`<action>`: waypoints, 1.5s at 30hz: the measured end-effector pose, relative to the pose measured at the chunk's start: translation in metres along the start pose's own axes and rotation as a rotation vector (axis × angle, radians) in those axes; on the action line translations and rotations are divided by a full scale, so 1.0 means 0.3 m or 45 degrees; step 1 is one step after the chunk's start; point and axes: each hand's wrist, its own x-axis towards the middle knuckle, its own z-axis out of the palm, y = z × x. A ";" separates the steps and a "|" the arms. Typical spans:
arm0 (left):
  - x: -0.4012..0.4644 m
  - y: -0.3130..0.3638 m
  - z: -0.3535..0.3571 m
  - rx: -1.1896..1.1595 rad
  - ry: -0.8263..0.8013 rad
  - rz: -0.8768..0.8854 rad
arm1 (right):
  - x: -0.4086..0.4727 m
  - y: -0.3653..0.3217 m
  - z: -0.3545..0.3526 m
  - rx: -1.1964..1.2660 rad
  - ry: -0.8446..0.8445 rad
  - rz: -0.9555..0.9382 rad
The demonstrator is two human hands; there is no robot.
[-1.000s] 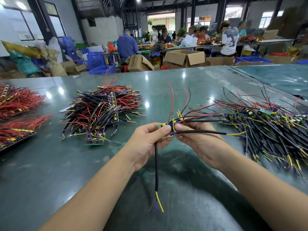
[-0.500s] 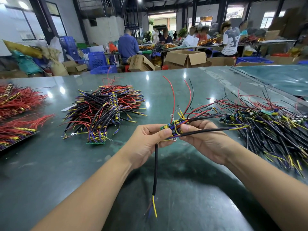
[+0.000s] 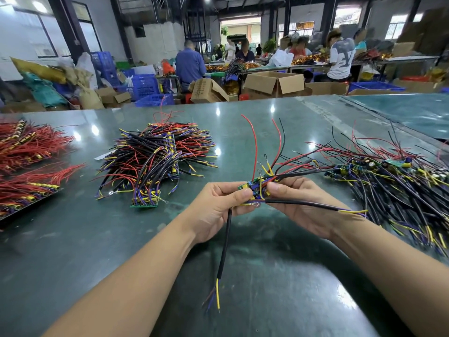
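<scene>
A factory assembly hall for wired circuit boards. The green table [image 3: 73, 239] carries them in heaps: a sorted stack [image 3: 155, 161] at its middle, red-wired ones [image 3: 29, 152] at its left end, a loose tangle [image 3: 398, 190] at its right end. Beyond the table's far edge lie open cartons [image 3: 274, 83], blue crates [image 3: 145, 86] and stuffed sacks [image 3: 41, 69], and workers [image 3: 190, 64] stand at long benches [image 3: 401, 60] heaped with more wiring, under a high dark roof [image 3: 155, 6].

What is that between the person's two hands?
A small wired circuit board, pinched by the left hand and right hand, seen in the head view.
</scene>
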 end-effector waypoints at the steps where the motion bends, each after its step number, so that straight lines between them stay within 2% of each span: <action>1: 0.002 -0.001 -0.001 -0.001 0.001 -0.002 | 0.001 0.001 -0.002 -0.003 0.009 -0.001; 10: 0.027 -0.023 0.012 -0.006 0.161 0.020 | 0.015 0.036 0.015 -0.104 0.262 -0.124; 16: 0.022 -0.026 0.013 -0.037 0.049 0.103 | 0.006 0.010 0.011 -0.060 0.172 -0.053; 23: 0.024 -0.036 0.006 -0.013 0.003 0.078 | 0.001 0.019 0.002 0.061 0.111 -0.039; 36: 0.018 -0.027 0.013 -0.064 0.018 -0.005 | 0.009 0.025 -0.013 0.164 0.064 0.052; 42: 0.026 -0.017 0.008 -0.071 0.052 -0.057 | 0.013 0.025 -0.002 0.231 0.219 0.081; 45: 0.027 0.006 0.005 -0.165 0.164 -0.031 | 0.014 0.028 -0.002 0.223 0.334 0.060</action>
